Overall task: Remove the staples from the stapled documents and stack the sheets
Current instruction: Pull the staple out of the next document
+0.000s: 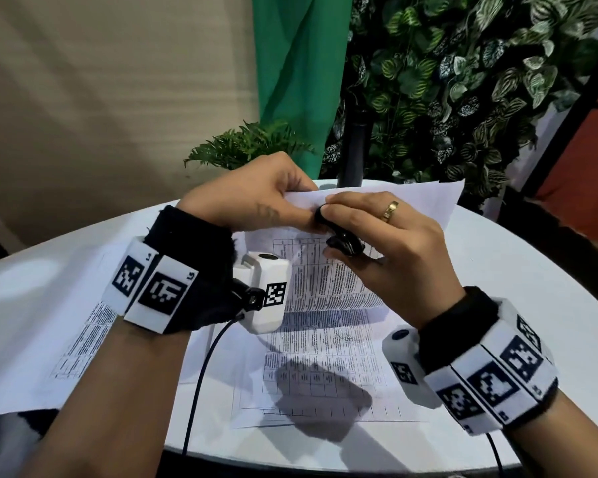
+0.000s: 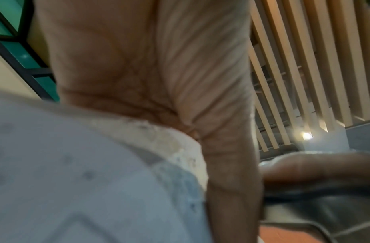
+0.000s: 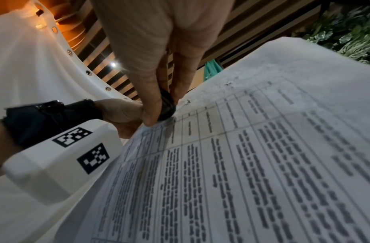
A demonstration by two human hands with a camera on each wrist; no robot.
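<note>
Above a round white table (image 1: 518, 270) I hold up a stapled document (image 1: 325, 281) printed with tables, its top edge curling away from me. My left hand (image 1: 256, 194) pinches the top left corner of the document (image 3: 263, 148). My right hand (image 1: 370, 229) grips a black staple remover (image 1: 342, 241) and presses it onto that same corner, right beside the left thumb. In the right wrist view the staple remover (image 3: 166, 106) sits between my fingertips (image 3: 150, 118) at the paper's corner. The staple itself is hidden.
More printed sheets (image 1: 325, 370) lie flat on the table under my hands, and another sheet (image 1: 80, 343) lies at the left. A small fern (image 1: 246, 143), a green curtain (image 1: 297, 70) and a leafy wall (image 1: 463, 81) stand behind the table. Cables hang from both wrist cameras.
</note>
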